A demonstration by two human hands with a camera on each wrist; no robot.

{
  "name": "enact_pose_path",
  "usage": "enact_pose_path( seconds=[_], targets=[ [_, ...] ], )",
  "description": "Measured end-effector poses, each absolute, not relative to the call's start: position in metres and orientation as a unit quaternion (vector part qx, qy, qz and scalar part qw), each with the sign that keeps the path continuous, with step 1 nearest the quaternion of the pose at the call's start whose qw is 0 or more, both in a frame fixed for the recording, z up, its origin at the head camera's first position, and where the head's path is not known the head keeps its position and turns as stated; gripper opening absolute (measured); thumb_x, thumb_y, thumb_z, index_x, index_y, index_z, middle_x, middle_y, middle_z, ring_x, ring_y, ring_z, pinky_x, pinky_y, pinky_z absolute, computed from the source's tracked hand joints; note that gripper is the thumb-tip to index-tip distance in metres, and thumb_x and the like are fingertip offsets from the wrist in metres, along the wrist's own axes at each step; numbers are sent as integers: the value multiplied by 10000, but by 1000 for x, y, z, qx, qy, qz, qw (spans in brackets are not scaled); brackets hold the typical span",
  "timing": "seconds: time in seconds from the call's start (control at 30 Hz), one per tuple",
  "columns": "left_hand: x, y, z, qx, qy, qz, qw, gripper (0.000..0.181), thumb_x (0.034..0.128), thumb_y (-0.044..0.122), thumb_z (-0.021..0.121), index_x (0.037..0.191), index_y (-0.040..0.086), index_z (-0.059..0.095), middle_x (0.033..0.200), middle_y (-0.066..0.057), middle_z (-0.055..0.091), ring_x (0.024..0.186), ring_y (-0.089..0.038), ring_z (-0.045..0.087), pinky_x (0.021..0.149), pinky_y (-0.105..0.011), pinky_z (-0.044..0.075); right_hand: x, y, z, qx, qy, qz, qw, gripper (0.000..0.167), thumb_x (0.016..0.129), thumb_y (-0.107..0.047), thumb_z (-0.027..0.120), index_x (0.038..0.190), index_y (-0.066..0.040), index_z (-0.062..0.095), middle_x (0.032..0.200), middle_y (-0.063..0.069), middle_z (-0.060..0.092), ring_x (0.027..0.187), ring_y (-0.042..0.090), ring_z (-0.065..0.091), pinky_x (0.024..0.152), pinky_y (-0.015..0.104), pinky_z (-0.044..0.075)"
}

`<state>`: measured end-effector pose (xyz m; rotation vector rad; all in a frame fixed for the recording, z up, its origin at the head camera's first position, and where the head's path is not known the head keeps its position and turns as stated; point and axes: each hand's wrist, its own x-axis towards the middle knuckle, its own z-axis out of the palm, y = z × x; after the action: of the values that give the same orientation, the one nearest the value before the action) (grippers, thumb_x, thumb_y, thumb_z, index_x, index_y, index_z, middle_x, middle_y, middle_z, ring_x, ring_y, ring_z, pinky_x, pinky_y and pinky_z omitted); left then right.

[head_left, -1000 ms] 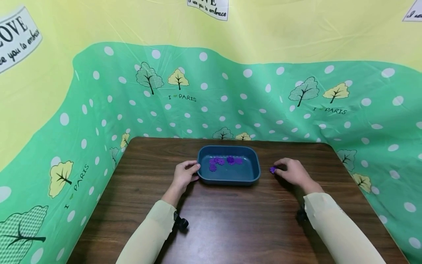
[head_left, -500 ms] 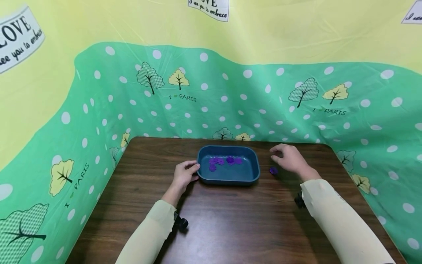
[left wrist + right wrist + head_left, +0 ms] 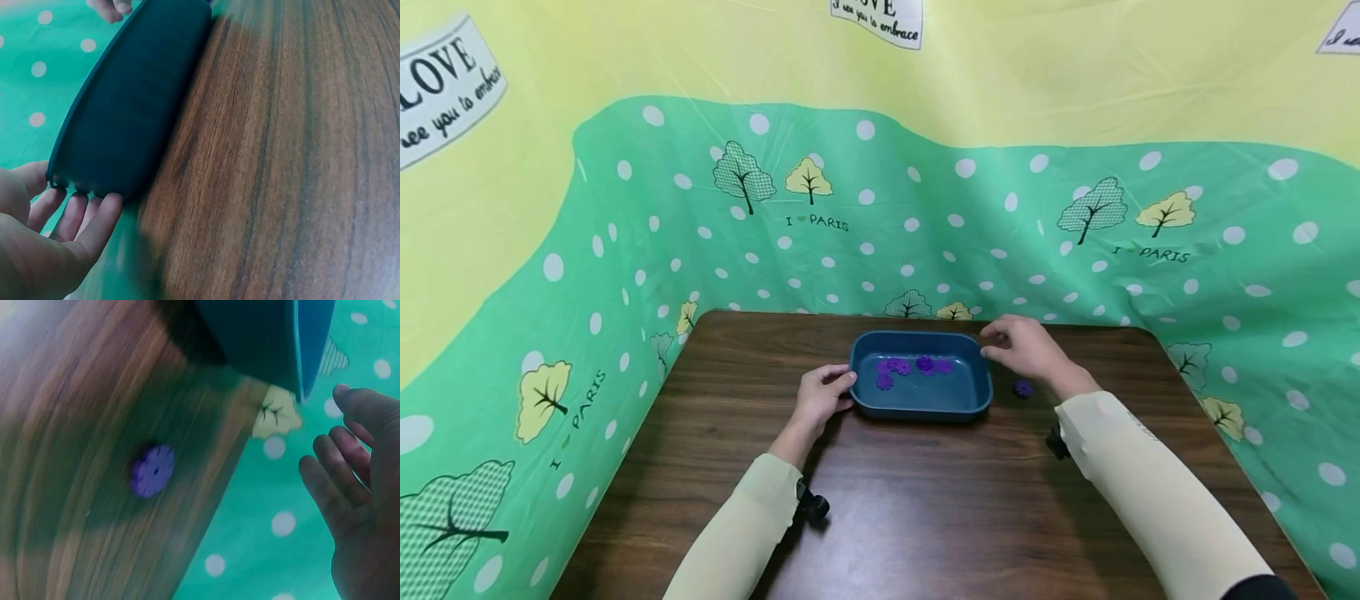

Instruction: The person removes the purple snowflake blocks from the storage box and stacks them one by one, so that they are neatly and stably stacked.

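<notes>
Just outside the tray (image 3: 955,396), a purple disc (image 3: 1022,389)

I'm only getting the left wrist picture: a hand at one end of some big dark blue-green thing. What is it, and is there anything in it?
Observer: The head view shows it's an open bin, with several small purple flower-shaped pieces lying inside.
Visitor: Oh, pretty! Are all of them in there?
Observer: No. One loose purple piece lies outside, on the table beside the bin's right end.
Visitor: And those fingers peeking in at the top of my picture, have they got one too?
Observer: They belong to the right hand, and the right wrist view shows nothing between its thumb and fingers.
</notes>
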<state>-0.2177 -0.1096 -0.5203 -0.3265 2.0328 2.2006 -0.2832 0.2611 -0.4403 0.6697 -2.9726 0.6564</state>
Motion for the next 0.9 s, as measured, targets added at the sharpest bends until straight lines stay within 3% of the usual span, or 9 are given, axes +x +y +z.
enact_pose_path(
  seconds=[0.47, 0.9],
  targets=[
    [-218, -110, -519, -111, 675, 727, 62, 356, 976, 112, 712, 1293, -44, 669, 1122, -127, 693, 1007, -250, 686, 846, -467, 641, -290, 203, -457, 236, -951, 196, -19, 313, 923, -222, 782, 1187, -57, 745, 1168, 109, 708, 1016, 270, 671, 887, 482, 596],
    [-218, -110, -519, -111, 681, 721, 63, 352, 973, 126, 719, 1290, -22, 680, 1136, -136, 691, 937, -172, 684, 862, -484, 634, -293, 168, -483, 193, -967, 158, -57, 324, 946, -244, 749, 1213, -62, 734, 1215, 139, 703, 1107, 306, 663, 972, 520, 565]
  ],
)
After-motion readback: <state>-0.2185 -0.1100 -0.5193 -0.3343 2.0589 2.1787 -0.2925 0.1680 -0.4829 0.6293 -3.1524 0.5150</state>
